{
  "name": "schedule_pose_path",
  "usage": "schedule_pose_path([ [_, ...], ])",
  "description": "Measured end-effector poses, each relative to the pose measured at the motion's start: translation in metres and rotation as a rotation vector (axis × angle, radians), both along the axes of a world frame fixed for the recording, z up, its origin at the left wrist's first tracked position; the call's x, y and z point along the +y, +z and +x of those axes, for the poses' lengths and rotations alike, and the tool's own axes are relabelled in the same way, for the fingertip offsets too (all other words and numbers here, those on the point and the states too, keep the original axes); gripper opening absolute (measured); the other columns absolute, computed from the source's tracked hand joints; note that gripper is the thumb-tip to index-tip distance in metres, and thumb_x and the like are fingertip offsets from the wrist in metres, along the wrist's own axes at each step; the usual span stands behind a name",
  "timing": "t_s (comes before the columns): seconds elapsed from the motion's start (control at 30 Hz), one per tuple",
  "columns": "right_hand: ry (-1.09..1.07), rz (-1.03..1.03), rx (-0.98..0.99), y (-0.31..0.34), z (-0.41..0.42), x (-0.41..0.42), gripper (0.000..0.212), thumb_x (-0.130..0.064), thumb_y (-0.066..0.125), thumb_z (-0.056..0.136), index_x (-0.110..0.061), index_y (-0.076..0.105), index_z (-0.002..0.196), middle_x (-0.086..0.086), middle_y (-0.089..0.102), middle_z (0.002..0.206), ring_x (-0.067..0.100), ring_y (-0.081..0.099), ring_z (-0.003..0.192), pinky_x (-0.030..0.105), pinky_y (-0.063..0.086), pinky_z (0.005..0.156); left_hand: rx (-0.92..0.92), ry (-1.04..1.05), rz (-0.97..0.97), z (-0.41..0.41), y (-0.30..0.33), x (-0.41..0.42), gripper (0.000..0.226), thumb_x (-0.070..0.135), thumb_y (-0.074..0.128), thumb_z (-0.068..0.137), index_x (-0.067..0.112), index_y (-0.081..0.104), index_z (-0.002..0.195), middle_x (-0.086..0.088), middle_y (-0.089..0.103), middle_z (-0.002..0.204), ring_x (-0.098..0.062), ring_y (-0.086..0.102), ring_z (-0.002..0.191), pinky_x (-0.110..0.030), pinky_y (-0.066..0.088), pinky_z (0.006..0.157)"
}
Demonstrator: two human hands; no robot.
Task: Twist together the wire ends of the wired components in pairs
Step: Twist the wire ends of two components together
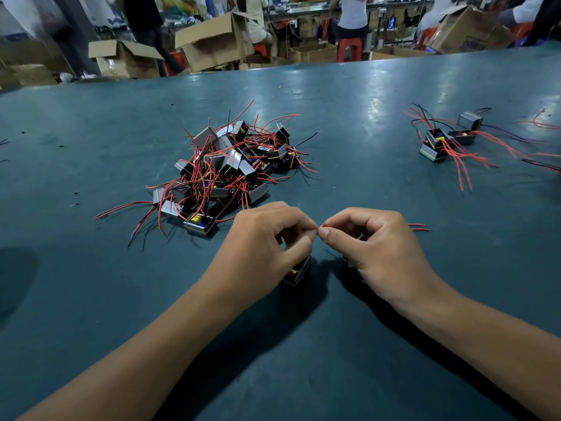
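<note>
While both hands pinch, red wire ends [324,226] meet between fingers [326,233].

We see a tangled heap of red-wired components [226,168] at 11 o'clock; another component [299,270], perhaps tilted, lies mostly hidden.

The left hand [267,238] hides most of one component [299,270].

Beyond the glossy teal table [91,132], open cardboard boxes [212,44] and red stools [349,48] crowd the floor.
</note>
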State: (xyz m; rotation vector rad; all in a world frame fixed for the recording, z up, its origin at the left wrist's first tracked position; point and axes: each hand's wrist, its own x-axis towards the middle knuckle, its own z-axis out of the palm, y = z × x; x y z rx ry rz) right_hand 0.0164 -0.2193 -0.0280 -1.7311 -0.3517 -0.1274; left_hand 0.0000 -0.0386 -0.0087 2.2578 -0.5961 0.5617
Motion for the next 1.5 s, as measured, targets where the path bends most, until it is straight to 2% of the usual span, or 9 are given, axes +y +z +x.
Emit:
schedule_pose_path([
  [0.1,-0.011,-0.007,0.009,0.000,0.000,0.000,0.012,-0.015,0.076,0.084,-0.017,0.073,0.072,-0.012,0.050,0.050,0.004,0.038,0.049,0.018,0.031,0.049,-0.047,0.034,-0.002,0.000,0.005,0.000,0.019,0.012,0.069,0.087,0.017,0.073,0.105,0.009,0.065,0.084,-0.012,0.062,0.075,-0.019,0.046,0.070],
  [0.23,-0.002,-0.001,0.009,0.001,-0.001,-0.001,0.012,-0.015,0.075,0.084,-0.019,0.073,0.073,-0.010,0.049,0.050,0.007,0.038,0.050,0.021,0.031,0.049,-0.063,0.030,0.080,-0.001,0.005,-0.001,0.019,0.007,0.072,0.087,0.014,0.076,0.104,0.004,0.064,0.089,-0.012,0.059,0.073,-0.008,0.036,0.070],
  [0.43,0.007,-0.017,0.008,0.000,0.000,-0.002,0.011,-0.017,0.074,0.085,-0.018,0.074,0.074,-0.011,0.049,0.051,0.005,0.038,0.050,0.018,0.031,0.050,-0.088,0.008,0.097,-0.001,0.004,-0.002,0.018,0.014,0.068,0.087,0.013,0.076,0.102,0.003,0.063,0.088,-0.019,0.059,0.072,-0.042,0.052,0.069],
  [0.67,0.019,-0.052,-0.021,0.000,0.000,-0.003,0.012,-0.016,0.073,0.086,-0.018,0.074,0.074,-0.012,0.050,0.052,0.003,0.037,0.051,0.016,0.030,0.050,-0.070,0.033,0.173,-0.002,0.009,-0.004,0.014,0.024,0.066,0.089,0.016,0.075,0.097,0.006,0.062,0.088,-0.018,0.058,0.075,-0.050,0.049,0.073],
  [0.97,-0.032,-0.152,-0.110,0.004,-0.002,0.000,0.014,-0.019,0.076,0.083,-0.025,0.073,0.071,-0.011,0.053,0.059,0.005,0.044,0.056,0.024,0.036,0.057,0.150,-0.044,0.388,0.011,0.041,-0.006,0.010,0.027,0.063,0.094,0.020,0.062,0.087,0.011,0.054,0.081,-0.003,0.049,0.075,-0.025,0.036,0.070],
  [1.13,-0.015,-0.146,-0.105,0.005,-0.004,-0.001,0.017,-0.017,0.077,0.083,-0.027,0.072,0.069,-0.011,0.051,0.057,0.004,0.042,0.053,0.019,0.033,0.055,0.210,-0.099,0.472,0.015,0.044,-0.004,0.014,0.026,0.058,0.098,0.017,0.059,0.088,0.010,0.052,0.080,-0.003,0.047,0.074,-0.026,0.035,0.067],
  [1.33,-0.004,-0.163,-0.130,0.006,-0.005,-0.002,0.017,-0.019,0.077,0.083,-0.026,0.072,0.068,-0.005,0.058,0.062,0.006,0.046,0.056,0.026,0.039,0.056,0.358,-0.014,0.267,0.014,0.038,-0.009,0.020,0.020,0.059,0.094,0.019,0.061,0.074,0.011,0.050,0.057,-0.005,0.045,0.055,-0.018,0.032,0.051],
  [1.43,-0.002,-0.164,-0.147,0.007,-0.006,-0.001,0.017,-0.019,0.078,0.083,-0.027,0.072,0.069,-0.004,0.059,0.063,0.012,0.050,0.058,0.035,0.043,0.059,0.538,0.063,0.125,0.016,0.036,-0.013,0.024,0.017,0.058,0.092,0.005,0.063,0.072,0.011,0.041,0.046,-0.007,0.032,0.041,-0.021,0.024,0.043],
  [1.5,-0.012,-0.181,-0.165,0.007,-0.006,0.000,0.020,-0.018,0.078,0.082,-0.030,0.071,0.068,-0.005,0.059,0.063,0.013,0.051,0.059,0.036,0.044,0.060,0.668,0.117,0.015,0.018,0.034,-0.017,0.030,0.017,0.058,0.088,-0.006,0.056,0.069,-0.003,0.037,0.054,-0.018,0.026,0.048,-0.027,0.018,0.047],
])
